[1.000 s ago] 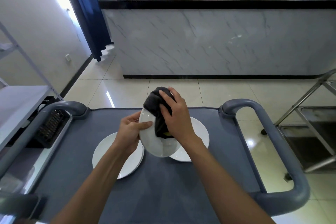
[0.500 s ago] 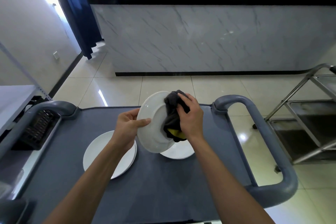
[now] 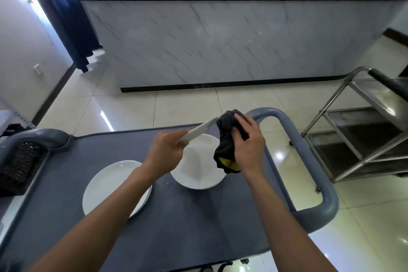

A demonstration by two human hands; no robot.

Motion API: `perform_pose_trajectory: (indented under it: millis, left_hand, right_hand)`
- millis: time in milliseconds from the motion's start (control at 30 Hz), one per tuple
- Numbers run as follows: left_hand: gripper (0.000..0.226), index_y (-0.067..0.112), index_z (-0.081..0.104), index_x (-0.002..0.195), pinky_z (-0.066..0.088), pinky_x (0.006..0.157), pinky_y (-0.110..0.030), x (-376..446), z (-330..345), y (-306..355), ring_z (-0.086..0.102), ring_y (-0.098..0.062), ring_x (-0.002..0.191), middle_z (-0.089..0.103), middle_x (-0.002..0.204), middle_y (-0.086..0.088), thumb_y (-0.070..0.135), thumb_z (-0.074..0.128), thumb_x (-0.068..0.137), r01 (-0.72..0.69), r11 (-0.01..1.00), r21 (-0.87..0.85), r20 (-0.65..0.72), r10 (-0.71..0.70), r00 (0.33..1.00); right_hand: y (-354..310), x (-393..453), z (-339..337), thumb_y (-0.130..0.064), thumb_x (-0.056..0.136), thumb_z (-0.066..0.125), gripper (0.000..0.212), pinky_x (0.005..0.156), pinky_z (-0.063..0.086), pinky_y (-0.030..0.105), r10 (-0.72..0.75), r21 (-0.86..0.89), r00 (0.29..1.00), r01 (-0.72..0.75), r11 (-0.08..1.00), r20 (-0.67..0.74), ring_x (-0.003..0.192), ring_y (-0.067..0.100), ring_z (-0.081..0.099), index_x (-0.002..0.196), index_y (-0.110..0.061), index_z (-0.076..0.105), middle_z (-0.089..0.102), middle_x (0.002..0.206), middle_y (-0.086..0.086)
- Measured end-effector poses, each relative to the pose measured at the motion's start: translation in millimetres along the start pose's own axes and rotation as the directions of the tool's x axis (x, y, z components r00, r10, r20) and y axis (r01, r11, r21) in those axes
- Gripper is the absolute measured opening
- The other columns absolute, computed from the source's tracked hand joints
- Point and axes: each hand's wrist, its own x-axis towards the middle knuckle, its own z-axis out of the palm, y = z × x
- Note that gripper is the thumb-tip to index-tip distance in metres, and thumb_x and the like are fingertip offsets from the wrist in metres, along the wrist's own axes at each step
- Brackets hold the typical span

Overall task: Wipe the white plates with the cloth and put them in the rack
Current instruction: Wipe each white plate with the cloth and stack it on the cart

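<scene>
Held plate (image 3: 198, 131) gripped by left hand (image 3: 164, 153), seen edge-on above cart top (image 3: 187, 216). Cloth (image 3: 227, 139) clutched in right hand (image 3: 248, 147), fingers curled, pressed at plate's far rim. Two plates left on cart: flat plate (image 3: 110, 185) near-left, second plate (image 3: 198, 170) under hands. Wiping judged underway; rack placement outstanding; none seen racked.

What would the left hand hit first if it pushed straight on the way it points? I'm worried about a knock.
Probably the dark cloth held by the right hand, just beyond the held plate's far rim; depth is unclear.

Person: two bare forearms, left hand (image 3: 164, 153) and right hand (image 3: 249, 147). No sleeves in view. Wrists and fingers unadorned.
</scene>
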Motion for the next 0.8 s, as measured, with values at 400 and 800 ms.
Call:
perform_pose_trajectory:
  millis: [400,800]
  left_hand:
    - [0.043,0.019,0.068,0.108,0.053,0.047,-0.032,-13.5,41.5,-13.1,0.069,-0.028,0.065,0.073,0.083,0.002,0.0,0.046,0.076,-0.367,0.87,0.329,0.175,0.326,0.929]
    - [0.064,0.013,0.068,0.116,0.062,0.068,-0.042,-41.5,58.8,-20.9,0.071,-0.03,0.101,0.073,0.115,-0.003,-0.014,0.077,0.058,-0.474,0.797,0.375,0.399,0.323,0.858]
  right_hand:
    - [18.9,-10.7,-27.9,-0.012,0.099,0.063,0.035,0.101,0.032,0.001,0.055,-0.059,0.998,-0.058,0.997,-0.043,0.125,0.002,0.049,0.132,-0.023,0.066,0.056,0.138,-0.007]
    - [30.1,-25.1,-15.0,-0.01,0.098,0.064,0.035,0.1,0.031,-0.001,0.067,-0.09,0.998,-0.065,0.994,0.022,0.125,0.001,0.049,0.131,-0.021,0.067,0.056,0.14,-0.006]
